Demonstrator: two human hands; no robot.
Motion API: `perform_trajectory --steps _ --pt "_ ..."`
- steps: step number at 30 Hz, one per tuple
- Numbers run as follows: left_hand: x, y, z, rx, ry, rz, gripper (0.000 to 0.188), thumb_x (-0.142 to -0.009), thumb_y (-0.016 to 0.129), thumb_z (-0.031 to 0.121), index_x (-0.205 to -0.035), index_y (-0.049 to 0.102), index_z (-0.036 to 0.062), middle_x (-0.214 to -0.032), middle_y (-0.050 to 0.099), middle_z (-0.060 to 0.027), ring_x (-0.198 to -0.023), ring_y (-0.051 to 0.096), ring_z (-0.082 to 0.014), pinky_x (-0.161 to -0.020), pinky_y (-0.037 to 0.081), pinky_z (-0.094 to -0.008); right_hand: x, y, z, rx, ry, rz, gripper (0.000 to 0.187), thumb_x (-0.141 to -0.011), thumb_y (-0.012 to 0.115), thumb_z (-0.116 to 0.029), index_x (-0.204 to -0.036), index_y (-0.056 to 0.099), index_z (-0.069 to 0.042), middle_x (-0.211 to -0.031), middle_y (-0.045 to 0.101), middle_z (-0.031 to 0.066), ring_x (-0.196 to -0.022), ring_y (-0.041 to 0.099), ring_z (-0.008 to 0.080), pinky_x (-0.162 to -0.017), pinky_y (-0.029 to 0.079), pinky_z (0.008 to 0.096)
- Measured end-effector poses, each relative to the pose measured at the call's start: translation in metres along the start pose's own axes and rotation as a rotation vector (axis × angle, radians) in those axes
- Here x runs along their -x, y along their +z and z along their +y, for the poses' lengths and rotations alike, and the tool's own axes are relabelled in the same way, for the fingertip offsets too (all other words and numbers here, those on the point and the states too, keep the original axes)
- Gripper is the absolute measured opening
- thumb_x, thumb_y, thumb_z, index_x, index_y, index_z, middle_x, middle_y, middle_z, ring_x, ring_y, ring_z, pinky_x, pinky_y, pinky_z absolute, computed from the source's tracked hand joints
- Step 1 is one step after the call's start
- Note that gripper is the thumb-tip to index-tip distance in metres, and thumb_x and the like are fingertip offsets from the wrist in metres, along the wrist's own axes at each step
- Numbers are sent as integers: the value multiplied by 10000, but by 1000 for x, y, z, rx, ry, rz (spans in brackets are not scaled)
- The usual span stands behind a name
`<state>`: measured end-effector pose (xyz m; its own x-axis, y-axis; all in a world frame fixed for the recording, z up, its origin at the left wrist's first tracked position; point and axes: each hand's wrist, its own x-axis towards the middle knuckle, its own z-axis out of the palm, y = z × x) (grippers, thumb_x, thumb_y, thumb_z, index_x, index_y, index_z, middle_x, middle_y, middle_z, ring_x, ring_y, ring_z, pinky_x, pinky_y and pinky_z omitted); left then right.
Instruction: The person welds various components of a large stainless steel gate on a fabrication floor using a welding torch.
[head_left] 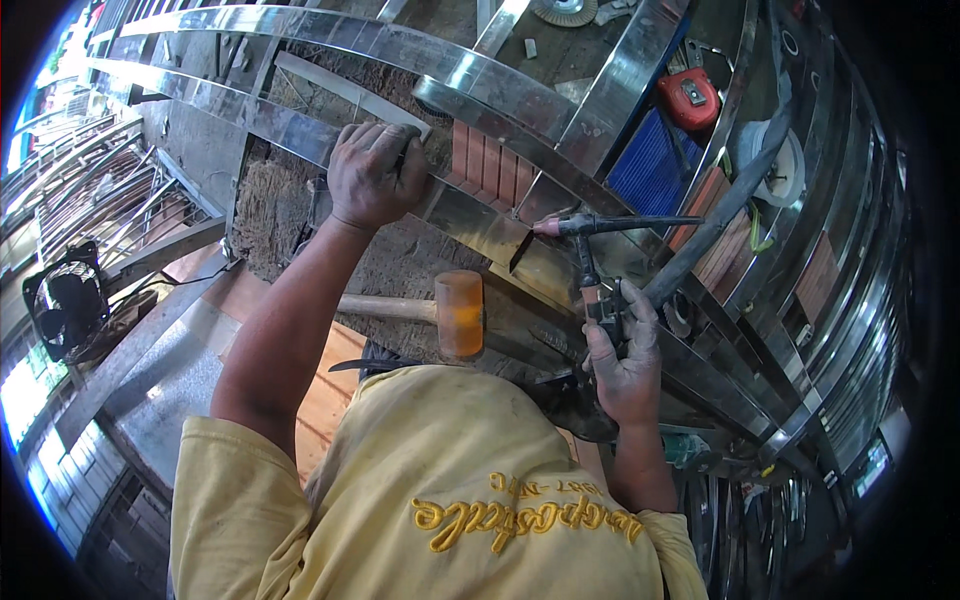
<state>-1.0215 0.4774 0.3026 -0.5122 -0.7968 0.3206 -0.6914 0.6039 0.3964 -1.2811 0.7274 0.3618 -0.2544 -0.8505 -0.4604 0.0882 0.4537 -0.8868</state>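
My left hand [378,172] is closed over a shiny steel tube [290,128] that runs across the workbench; its fingers curl over the far edge. In my right hand [628,350] is a TIG welding torch [583,258], held by its handle with the long back cap pointing right. The torch's pinkish nozzle [547,228] is close to a dark slot [521,251] in the steel piece; whether it touches cannot be made out. Between my arms, near my body, lies a mallet with an amber head [460,314] and a wooden handle [388,306].
A dark hose [735,195] trails up and right from the torch. Beyond it are a red tape measure [690,98], a blue ribbed piece [650,155] and a white spool [785,165]. Several steel tubes [860,250] line the right. A black fan [70,300] stands left.
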Motion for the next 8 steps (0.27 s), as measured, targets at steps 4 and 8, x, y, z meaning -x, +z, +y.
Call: perform_trajectory --steps 4,8 --pt "1 -2 -2 0 -9 -4 104 -842 621 120 -868 687 44 -825 695 -124 -783 663 -331 -779 487 -417 3 2 -4 -12 78 12 576 -966 643 -93 -1470 372 -29 -1179 655 75 -958 614 111 -869 513 272" --pt "2 -1 -2 -3 -25 -31 119 -842 626 130 -892 692 45 -832 700 -124 -792 668 -330 -784 486 -416 2 0 9 105 9 3 612 -964 655 -124 -1488 349 -49 -1297 589 111 -1015 599 118 -884 507 274"
